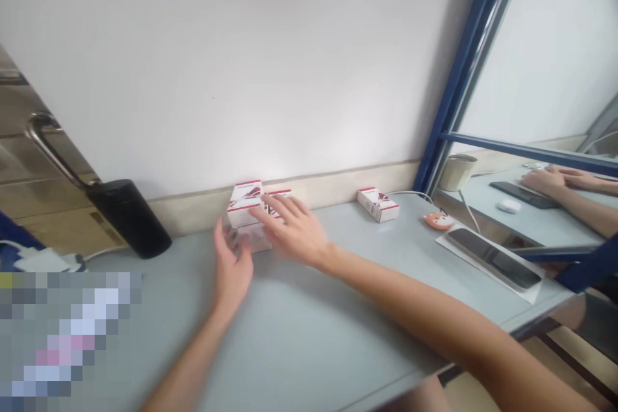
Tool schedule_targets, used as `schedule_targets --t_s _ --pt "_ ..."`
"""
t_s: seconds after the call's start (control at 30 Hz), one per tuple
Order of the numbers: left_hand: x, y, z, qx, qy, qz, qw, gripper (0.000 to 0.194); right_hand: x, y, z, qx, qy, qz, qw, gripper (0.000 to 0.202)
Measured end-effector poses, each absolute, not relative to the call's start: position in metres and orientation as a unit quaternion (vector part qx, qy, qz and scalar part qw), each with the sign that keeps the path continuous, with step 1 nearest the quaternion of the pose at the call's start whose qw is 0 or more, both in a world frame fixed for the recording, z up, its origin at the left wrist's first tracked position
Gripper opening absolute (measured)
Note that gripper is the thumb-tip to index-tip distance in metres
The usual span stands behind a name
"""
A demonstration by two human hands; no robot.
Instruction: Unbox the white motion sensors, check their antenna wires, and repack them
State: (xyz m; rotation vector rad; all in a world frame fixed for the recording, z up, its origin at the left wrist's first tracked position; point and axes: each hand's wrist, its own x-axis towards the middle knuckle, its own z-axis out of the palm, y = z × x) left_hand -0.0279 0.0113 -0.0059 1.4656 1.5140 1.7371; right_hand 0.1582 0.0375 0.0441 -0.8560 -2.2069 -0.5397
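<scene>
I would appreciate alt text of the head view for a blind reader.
A person's left hand and right hand are at small white-and-red cardboard boxes grouped on a pale blue-grey tabletop. Another such box lies to the right, and a black cylinder stands to the left.

Pixelated patch [72, 341] hides lower-left area. Right fingers [277, 226] mask part of rear box [281, 192]. Left fingers [221, 238] blurred against lower box [261, 241]; contact unclear. Far box [379, 205] lettering too small. Left forearm [193, 351], right forearm [415, 302] cut by bottom edge.
</scene>
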Motion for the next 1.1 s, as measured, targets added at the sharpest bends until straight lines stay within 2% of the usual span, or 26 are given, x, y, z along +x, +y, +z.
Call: schedule_targets --t_s 0.07,0.17,0.23,0.33,0.47,0.6,0.67,0.73,0.8,0.93,1.1 --pt "-0.021 0.001 0.000 0.519 0.559 0.640 0.090 0.065 0.213 0.041 0.034 -0.364 -0.855 -0.191 0.316 0.044" --pt "-0.002 -0.017 0.005 0.578 0.489 0.653 0.013 0.055 0.304 0.058 0.021 -0.552 -0.772 -0.136 0.284 0.038" --pt "0.017 -0.032 0.004 0.618 0.462 0.635 0.037 0.048 0.351 0.070 0.015 -0.688 -0.671 -0.056 0.270 0.043" --pt "0.045 -0.054 -0.003 0.682 0.434 0.575 0.128 0.040 0.386 0.081 0.011 -0.756 -0.598 0.048 0.263 0.062" --pt "0.060 -0.063 -0.009 0.679 0.425 0.517 0.303 0.037 0.374 0.076 0.018 -0.712 -0.623 0.149 0.288 0.064" --pt "0.051 -0.048 -0.003 0.580 0.457 0.528 0.419 0.059 0.329 0.045 0.033 -0.498 -0.660 0.394 0.400 0.060" --pt "0.048 -0.043 0.003 0.545 0.470 0.530 0.448 0.068 0.305 0.023 0.038 -0.412 -0.687 0.448 0.396 0.054" --pt "0.047 -0.043 0.008 0.539 0.459 0.545 0.449 0.066 0.284 0.002 0.041 -0.336 -0.720 0.495 0.350 0.052" --pt "0.049 -0.046 0.011 0.556 0.433 0.563 0.431 0.058 0.269 -0.014 0.042 -0.284 -0.739 0.506 0.342 0.048" --pt "0.050 -0.055 0.010 0.592 0.422 0.574 0.376 0.059 0.258 -0.029 0.040 -0.274 -0.751 0.421 0.429 0.050" --pt "0.047 -0.058 0.003 0.615 0.432 0.576 0.321 0.065 0.258 -0.030 0.038 -0.276 -0.781 0.302 0.471 0.028"
